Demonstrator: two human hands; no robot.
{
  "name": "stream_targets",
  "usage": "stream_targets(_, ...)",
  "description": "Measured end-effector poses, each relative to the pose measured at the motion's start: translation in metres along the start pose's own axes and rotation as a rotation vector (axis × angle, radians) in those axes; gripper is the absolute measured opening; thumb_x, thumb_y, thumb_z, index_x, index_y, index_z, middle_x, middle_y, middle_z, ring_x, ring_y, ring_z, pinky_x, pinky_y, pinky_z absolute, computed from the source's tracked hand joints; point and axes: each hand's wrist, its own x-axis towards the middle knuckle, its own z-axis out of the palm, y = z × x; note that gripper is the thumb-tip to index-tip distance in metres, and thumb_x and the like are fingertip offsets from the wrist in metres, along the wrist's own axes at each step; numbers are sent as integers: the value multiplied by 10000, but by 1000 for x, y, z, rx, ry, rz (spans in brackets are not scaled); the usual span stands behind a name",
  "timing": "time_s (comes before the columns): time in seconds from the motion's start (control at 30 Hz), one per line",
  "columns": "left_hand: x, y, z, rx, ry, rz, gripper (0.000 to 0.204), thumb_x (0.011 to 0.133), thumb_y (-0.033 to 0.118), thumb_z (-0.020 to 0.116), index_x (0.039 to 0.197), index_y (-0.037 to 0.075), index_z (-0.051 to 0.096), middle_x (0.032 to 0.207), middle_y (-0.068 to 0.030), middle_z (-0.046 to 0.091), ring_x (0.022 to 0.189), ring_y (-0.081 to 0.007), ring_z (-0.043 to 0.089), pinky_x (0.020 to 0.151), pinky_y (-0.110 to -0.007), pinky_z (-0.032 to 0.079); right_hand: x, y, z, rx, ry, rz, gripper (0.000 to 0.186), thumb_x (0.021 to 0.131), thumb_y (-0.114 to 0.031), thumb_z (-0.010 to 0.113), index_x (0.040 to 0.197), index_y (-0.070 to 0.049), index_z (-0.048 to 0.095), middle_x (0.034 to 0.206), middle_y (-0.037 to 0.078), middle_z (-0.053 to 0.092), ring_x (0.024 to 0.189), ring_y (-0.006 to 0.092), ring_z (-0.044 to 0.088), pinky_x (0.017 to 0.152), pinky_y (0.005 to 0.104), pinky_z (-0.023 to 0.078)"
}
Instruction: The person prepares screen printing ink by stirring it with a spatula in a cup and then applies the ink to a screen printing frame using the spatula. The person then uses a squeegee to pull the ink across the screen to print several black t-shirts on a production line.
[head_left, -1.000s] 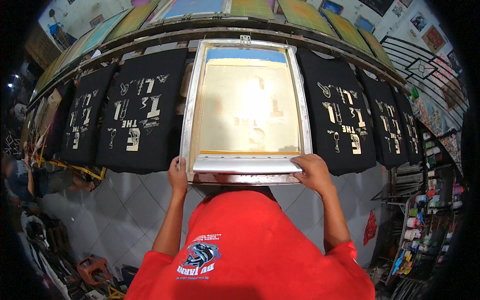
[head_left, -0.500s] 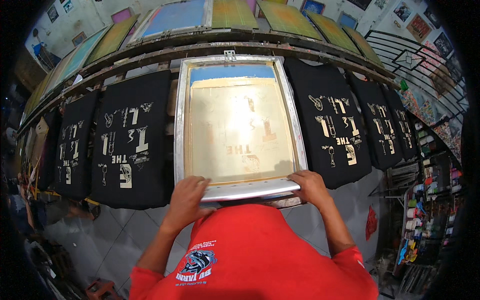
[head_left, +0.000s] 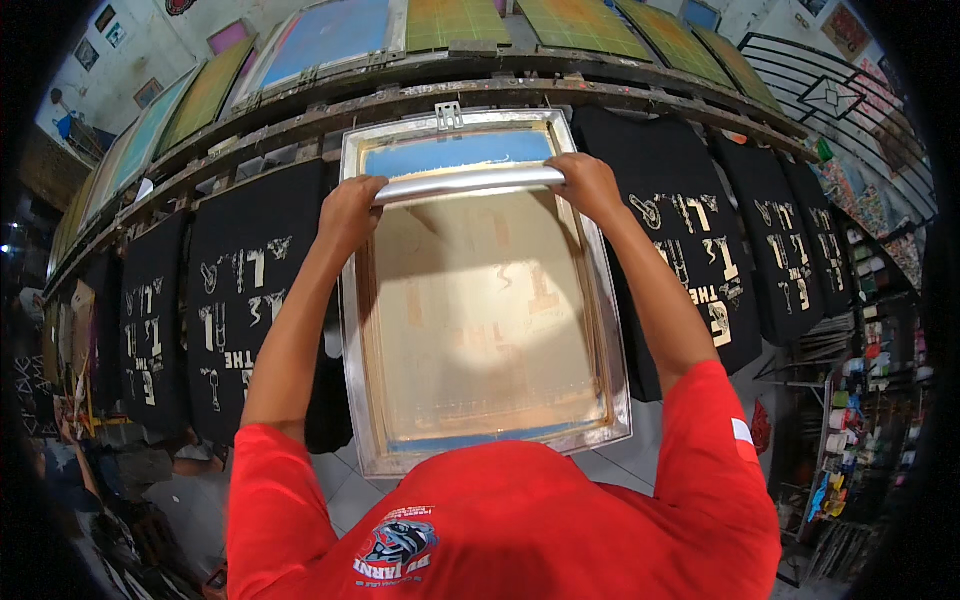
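Silver metal squeegee [head_left: 470, 184] spans the far end of the framed screen [head_left: 470, 385]. Left hand [head_left: 345, 212] and right hand [head_left: 590, 188] grasp opposite ends, fingers curled. Apparent step: coating or printing pass; next stroke likely requires level, even pressure.

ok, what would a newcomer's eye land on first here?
The big metal-framed screen in the middle, with its pale, partly brightly lit surface. Next, the silver bar spanning its upper part, held at the ends by the fingers of the left hand and right hand. Then the pale-printed black shirts on both sides and the wearer's red shirt at the bottom.
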Motion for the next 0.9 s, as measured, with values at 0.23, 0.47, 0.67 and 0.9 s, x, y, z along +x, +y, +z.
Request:
stream_targets(0.23,-2,-14,53,113,-168,-154,476,647,-13,725,1106,78,637,1136,-149,641,1024,-347,615,862,-429,510,-7,11,61,-100,38,49,242,725,-59,672,962,-103,690,938,105,686,893,323,656,786,424,533)
stream_targets(0.47,-9,2,-25,-222,-579,-45,305,622,192,686,830,-29,676,743,-249,643,697,-381,652,676,-416,519,-8,-18,-35,108,-561,29,288,612,-182,801,847,-33,725,797,185,692,740,332,679,687,382,521)
stream_targets(0.67,-132,93,-97,-370,-725,-149,274,656,147,678,869,-24,685,748,-260,631,712,-387,652,683,-408,514,-124,-108,-103,175,-678,77,274,611,-154,804,832,-17,718,780,195,679,728,334,676,678,369,520)
stream_targets(0.9,-227,141,-84,-277,-605,-142,195,664,118,711,827,13,691,815,-205,651,802,-386,640,722,-436,509,-230,-156,-102,29,-583,149,214,642,-204,792,790,-73,711,750,146,678,737,333,668,673,423,522)
